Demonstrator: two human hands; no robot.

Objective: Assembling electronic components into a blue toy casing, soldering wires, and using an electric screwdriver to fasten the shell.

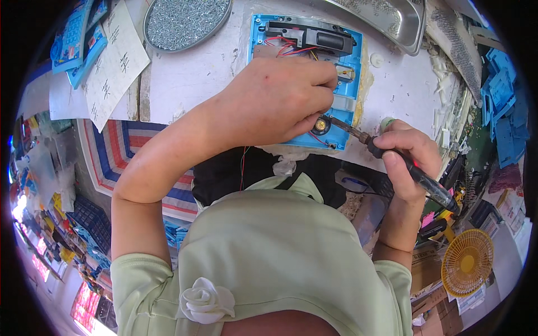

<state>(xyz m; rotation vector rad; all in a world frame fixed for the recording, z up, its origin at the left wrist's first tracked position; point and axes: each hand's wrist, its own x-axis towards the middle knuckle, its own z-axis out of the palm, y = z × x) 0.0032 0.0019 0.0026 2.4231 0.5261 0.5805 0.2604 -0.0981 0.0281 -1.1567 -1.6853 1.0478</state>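
Note:
An open light-blue plastic housing [349, 116] lies on the white work surface in front of me. A black module [330, 40], red wires [292, 48] and a small round black part with a brass-coloured middle [321, 125] sit inside it. My left hand [283, 98] reaches over the housing with its fingers curled together. What they pinch, if anything, is hidden under the hand. My right hand [413, 152] grips the dark handle of a soldering iron [434, 189]. Its metal end points left, close to the round part and the left fingertips; whether it touches is unclear.
A round tray of small screws [188, 23] stands at the far left, beside handwritten paper [119, 64] and blue plastic parts [78, 42]. A metal tray [413, 31] is at the far right. White plastic pieces [445, 120], more blue parts [507, 112] and a yellow fan [467, 263] lie rightward.

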